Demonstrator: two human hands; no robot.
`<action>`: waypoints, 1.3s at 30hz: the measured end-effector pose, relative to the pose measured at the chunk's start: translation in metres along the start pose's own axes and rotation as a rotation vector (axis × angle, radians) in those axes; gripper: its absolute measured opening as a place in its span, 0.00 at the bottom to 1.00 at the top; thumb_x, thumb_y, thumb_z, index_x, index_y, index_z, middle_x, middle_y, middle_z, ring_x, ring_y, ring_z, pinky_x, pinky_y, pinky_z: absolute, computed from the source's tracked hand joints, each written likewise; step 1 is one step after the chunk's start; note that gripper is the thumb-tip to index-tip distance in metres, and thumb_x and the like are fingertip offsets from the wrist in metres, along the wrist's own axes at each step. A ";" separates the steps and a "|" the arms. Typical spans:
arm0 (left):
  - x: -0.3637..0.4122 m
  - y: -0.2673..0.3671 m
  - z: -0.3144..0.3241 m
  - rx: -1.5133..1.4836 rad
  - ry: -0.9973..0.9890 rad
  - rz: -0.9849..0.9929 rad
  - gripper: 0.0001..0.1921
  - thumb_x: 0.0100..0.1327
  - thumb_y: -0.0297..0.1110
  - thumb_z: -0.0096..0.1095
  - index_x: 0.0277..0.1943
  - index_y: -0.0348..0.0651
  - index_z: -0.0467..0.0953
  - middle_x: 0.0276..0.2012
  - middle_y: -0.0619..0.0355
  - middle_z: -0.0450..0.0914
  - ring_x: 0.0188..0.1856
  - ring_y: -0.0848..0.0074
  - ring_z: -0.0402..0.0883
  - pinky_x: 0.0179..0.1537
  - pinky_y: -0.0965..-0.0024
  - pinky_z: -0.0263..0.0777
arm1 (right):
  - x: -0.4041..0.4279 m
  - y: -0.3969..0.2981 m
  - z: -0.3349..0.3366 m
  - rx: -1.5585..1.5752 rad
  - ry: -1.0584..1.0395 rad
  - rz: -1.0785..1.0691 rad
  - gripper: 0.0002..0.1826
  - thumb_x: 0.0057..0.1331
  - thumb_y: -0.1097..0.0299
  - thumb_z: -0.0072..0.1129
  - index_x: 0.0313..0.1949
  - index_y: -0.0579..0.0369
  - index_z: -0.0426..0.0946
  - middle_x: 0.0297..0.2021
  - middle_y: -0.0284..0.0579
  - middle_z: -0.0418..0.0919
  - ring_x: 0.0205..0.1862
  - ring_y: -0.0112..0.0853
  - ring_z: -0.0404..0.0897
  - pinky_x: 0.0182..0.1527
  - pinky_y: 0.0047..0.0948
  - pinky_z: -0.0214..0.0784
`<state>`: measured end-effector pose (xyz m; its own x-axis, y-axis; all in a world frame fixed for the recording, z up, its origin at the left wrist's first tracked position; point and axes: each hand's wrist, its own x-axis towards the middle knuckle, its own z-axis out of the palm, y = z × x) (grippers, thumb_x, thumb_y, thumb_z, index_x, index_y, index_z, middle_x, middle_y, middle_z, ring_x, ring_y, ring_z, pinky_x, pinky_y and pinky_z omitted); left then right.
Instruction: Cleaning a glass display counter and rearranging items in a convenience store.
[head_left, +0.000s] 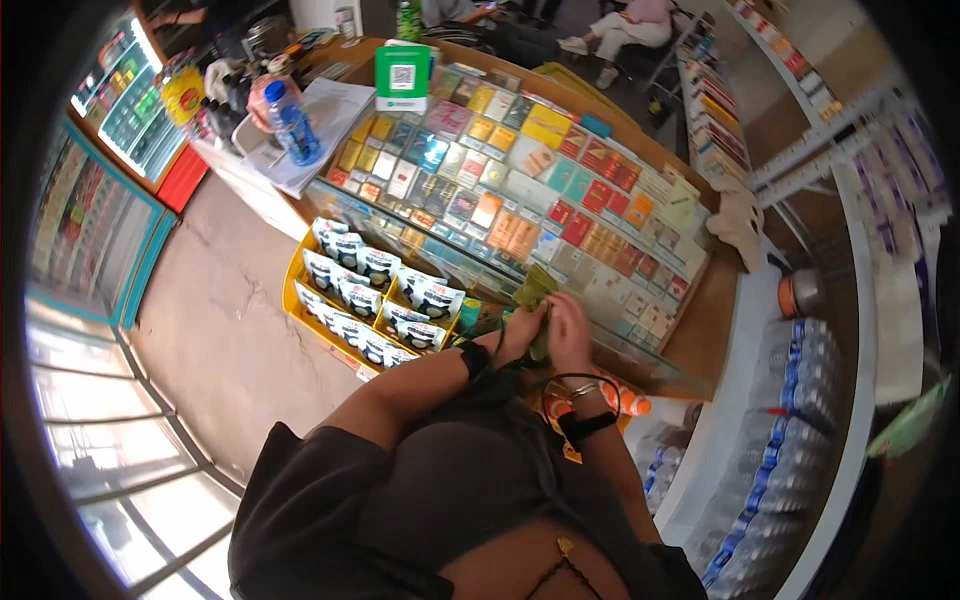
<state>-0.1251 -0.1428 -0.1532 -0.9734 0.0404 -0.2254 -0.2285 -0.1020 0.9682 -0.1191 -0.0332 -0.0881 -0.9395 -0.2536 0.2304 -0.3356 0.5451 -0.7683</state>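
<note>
Both hands meet before my chest, at the front edge of a glass display counter (450, 232). My left hand (520, 331) grips a crumpled olive-green piece of thin material (535, 288), perhaps cloth or a bag. Its fingers are partly hidden. Close beside it, my right hand (568, 334) has its fingertips pinched on the same material, part of which hangs down between the hands. A dark band circles each wrist. Left of my hands stands a yellow display box (294, 279) with rows of white and dark snack pouches (358, 296).
Cigarette packs (517, 195) fill the counter. On it stand a green code sign (402, 75) and a blue-capped bottle (292, 127). Orange-capped bottles (634, 403) are near my right forearm. Wrapped water bottles (772, 480) line the right shelf. Seated people (630, 30) are beyond the counter.
</note>
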 end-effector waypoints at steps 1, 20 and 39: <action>-0.001 -0.010 -0.001 -0.189 -0.333 0.258 0.21 0.62 0.46 0.44 0.49 0.37 0.65 0.44 0.50 0.72 0.43 0.66 0.72 0.41 0.68 0.66 | -0.003 -0.011 0.008 0.014 -0.032 -0.015 0.17 0.62 0.65 0.39 0.47 0.62 0.64 0.51 0.53 0.61 0.56 0.46 0.57 0.58 0.35 0.46; -0.005 0.070 -0.067 0.942 0.041 0.480 0.12 0.55 0.32 0.53 0.39 0.34 0.70 0.43 0.43 0.71 0.48 0.58 0.68 0.46 0.60 0.65 | 0.018 0.040 -0.021 -0.709 -0.055 0.013 0.34 0.58 0.47 0.40 0.55 0.63 0.55 0.58 0.53 0.51 0.61 0.39 0.49 0.61 0.38 0.40; -0.008 0.061 -0.047 1.242 -0.131 0.664 0.35 0.54 0.45 0.53 0.60 0.38 0.49 0.62 0.42 0.42 0.64 0.53 0.36 0.59 0.49 0.35 | -0.048 0.175 -0.134 -0.140 1.734 0.855 0.37 0.53 0.64 0.54 0.58 0.61 0.46 0.58 0.60 0.47 0.60 0.48 0.50 0.59 0.40 0.45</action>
<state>-0.1324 -0.1963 -0.0980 -0.8684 0.4292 0.2482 0.4944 0.7877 0.3677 -0.1421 0.1811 -0.1537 0.1618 0.9675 0.1943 0.2569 0.1488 -0.9549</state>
